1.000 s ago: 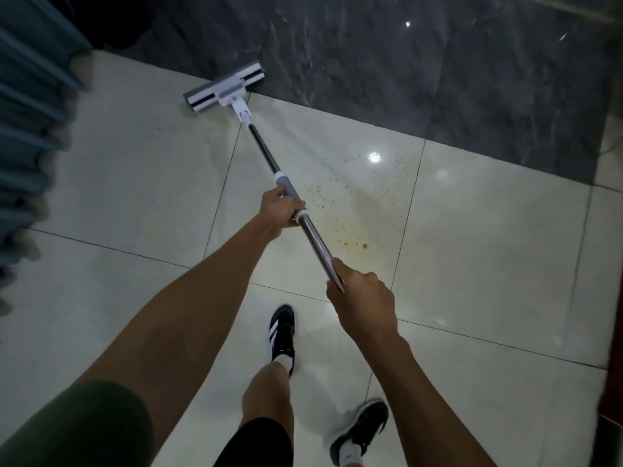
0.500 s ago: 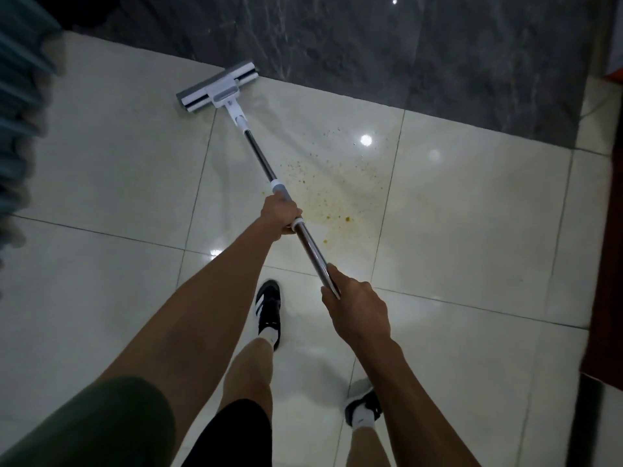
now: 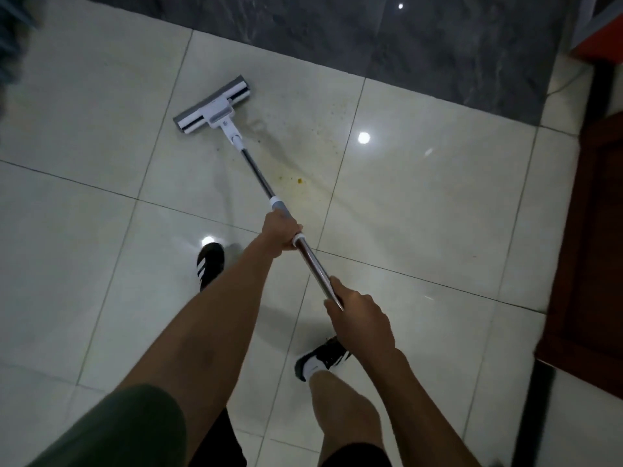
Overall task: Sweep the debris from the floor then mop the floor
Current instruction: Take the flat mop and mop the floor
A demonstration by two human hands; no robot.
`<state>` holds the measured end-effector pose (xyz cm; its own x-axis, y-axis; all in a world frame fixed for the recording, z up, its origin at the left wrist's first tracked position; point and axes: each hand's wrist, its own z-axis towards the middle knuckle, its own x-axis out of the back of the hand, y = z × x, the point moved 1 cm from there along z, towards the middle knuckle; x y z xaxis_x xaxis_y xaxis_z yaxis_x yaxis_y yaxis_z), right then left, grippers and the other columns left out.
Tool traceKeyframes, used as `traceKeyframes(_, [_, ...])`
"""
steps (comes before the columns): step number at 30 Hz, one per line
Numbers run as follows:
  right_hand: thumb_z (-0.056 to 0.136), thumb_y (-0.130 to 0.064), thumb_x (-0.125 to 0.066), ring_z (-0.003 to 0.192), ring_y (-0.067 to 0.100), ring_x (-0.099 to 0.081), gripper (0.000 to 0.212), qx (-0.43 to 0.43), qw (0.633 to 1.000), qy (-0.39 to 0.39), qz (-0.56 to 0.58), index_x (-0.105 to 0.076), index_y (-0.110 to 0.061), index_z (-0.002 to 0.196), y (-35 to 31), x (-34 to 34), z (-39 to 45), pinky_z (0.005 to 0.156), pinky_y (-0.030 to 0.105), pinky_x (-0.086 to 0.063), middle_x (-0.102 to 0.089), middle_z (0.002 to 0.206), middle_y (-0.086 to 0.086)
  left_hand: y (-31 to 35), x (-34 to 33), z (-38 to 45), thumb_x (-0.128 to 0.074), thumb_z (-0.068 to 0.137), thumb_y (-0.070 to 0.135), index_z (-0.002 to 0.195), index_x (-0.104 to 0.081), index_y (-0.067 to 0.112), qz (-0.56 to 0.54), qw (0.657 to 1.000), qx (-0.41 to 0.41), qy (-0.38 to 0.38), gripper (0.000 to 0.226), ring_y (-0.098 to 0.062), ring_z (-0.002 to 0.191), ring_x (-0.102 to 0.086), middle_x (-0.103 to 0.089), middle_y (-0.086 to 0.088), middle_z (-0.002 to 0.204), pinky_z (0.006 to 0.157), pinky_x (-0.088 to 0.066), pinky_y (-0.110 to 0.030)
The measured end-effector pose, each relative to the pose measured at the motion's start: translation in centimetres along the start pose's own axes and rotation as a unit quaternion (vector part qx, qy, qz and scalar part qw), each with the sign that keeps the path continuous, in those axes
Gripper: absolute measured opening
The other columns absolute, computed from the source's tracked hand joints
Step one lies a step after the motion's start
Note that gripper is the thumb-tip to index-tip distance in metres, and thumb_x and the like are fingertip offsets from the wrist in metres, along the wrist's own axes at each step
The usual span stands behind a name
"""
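Pale glossy tiles (image 3: 101, 170) cover the floor, and a band of dark marbled tiles (image 3: 421, 45) runs along the far side.

The left hand (image 3: 281, 234) grips the mop handle (image 3: 259, 178) at the grey and white collar, with the fingers curled round it. The right hand (image 3: 362, 318) grips the upper end of the same handle, nearer to the body, with the fingers also closed round the metal tube. Both forearms reach forward from the bottom edge, and a green sleeve (image 3: 111, 429) covers the left upper arm.

From the hands the handle goes forward and to the left, down to the mop head (image 3: 213, 108). This flat white and grey head lies on a pale tile, tilted against the tile lines, near the dark band but not touching it.

Just to the right of the handle there is a yellowish stain with small crumbs (image 3: 298, 179) on the pale tile, and fine specks spread further toward the dark tiles.

Two black shoes with white stripes stand on the floor: the left shoe (image 3: 210, 264) under the left forearm, and the right shoe (image 3: 322, 360) below the right hand. At the right edge stands a piece of dark red-brown wood (image 3: 593, 264).
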<state>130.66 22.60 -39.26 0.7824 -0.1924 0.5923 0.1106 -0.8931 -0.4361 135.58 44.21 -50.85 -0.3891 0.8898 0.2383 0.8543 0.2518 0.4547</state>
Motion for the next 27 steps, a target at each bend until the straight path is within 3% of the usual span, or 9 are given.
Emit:
traceKeyframes(6, [0.102,-0.043,-0.043,0.071,0.016,-0.060,0.044,-0.038,0.999,-0.007,-0.011,-0.035,-0.042,0.145,9.9,2.0,-7.4,0.058,0.029,-0.046,-0.064,0.086,-0.003,-4.9,-9.9,-6.5,-0.072,0.086,0.003,0.120,-0.050,0.000,-0.029,0.998,0.061,0.000,0.040,-0.037,0.088,-0.070,-0.062,-0.025,0.109,0.070,-0.061,-0.051])
traceKeyframes(9, [0.100,-0.044,-0.046,0.071,0.016,-0.060,0.047,-0.052,0.999,-0.011,-0.012,-0.032,-0.046,0.145,11.1,2.2,-10.1,0.057,0.027,-0.045,-0.065,0.087,-0.003,-6.1,-11.4,-8.8,-0.071,0.087,0.004,0.117,-0.049,0.001,-0.034,0.996,0.077,-0.009,0.037,-0.038,0.091,-0.070,-0.061,-0.026,0.110,0.073,-0.061,-0.052])
traceKeyframes(13, [0.095,-0.031,-0.052,0.067,0.015,-0.053,0.059,-0.033,0.999,-0.028,-0.031,-0.026,-0.044,0.147,9.7,2.0,-10.9,0.058,0.025,-0.042,-0.055,0.080,-0.006,-5.4,-10.1,-9.6,-0.068,0.087,-0.001,0.105,-0.052,0.006,-0.059,0.995,0.077,0.020,0.026,-0.032,0.075,-0.070,-0.065,-0.026,0.102,0.072,-0.061,-0.050])
traceKeyframes(15, [0.096,-0.027,-0.050,0.065,0.016,-0.050,0.060,-0.020,0.997,-0.034,-0.062,-0.025,-0.041,0.148,9.0,2.4,-10.2,0.058,0.026,-0.041,-0.051,0.079,-0.006,-5.0,-9.2,-9.6,-0.067,0.087,-0.004,0.130,-0.047,0.010,-0.090,0.993,0.077,0.020,0.050,-0.030,0.071,-0.068,-0.064,-0.022,0.096,0.073,-0.061,-0.050])
traceKeyframes(17, [0.097,-0.028,-0.049,0.061,0.016,-0.050,0.057,-0.010,0.996,-0.035,-0.082,-0.024,-0.037,0.148,8.4,3.0,-9.4,0.056,0.026,-0.042,-0.052,0.076,-0.005,-4.4,-8.7,-9.5,-0.065,0.087,-0.005,0.152,-0.027,0.018,-0.114,0.991,0.072,0.001,0.079,-0.030,0.077,-0.066,-0.059,-0.016,0.094,0.079,-0.059,-0.053])
traceKeyframes(21, [0.099,-0.031,-0.047,0.058,0.014,-0.054,0.059,0.004,0.993,-0.040,-0.109,-0.021,-0.035,0.152,7.1,4.8,-7.1,0.054,0.026,-0.047,-0.056,0.076,-0.003,-2.0,-7.3,-8.6,-0.065,0.087,-0.005,0.158,-0.015,0.025,-0.141,0.988,0.059,0.004,0.092,-0.033,0.085,-0.068,-0.058,-0.021,0.112,0.080,-0.059,-0.053])
traceKeyframes(25, [0.098,-0.031,-0.049,0.049,0.006,-0.043,0.065,0.017,0.989,-0.046,-0.137,-0.016,-0.037,0.155,3.4,6.6,-3.6,0.045,0.017,-0.028,-0.047,0.068,-0.007,1.1,-3.8,-6.4,-0.067,0.086,-0.005,0.158,-0.015,0.028,-0.189,0.979,0.067,0.021,0.094,-0.032,0.086,-0.069,-0.055,-0.022,0.126,0.075,-0.061,-0.049])
traceKeyframes(27, [0.097,-0.032,-0.050,0.047,0.005,-0.039,0.066,0.032,0.986,-0.045,-0.156,-0.018,-0.040,0.153,1.1,7.7,-1.5,0.042,0.016,-0.022,-0.041,0.063,-0.008,2.7,-1.3,-5.5,-0.067,0.086,-0.006,0.158,-0.015,0.028,-0.214,0.974,0.068,0.029,0.095,-0.033,0.087,-0.068,-0.056,-0.021,0.124,0.076,-0.060,-0.050])
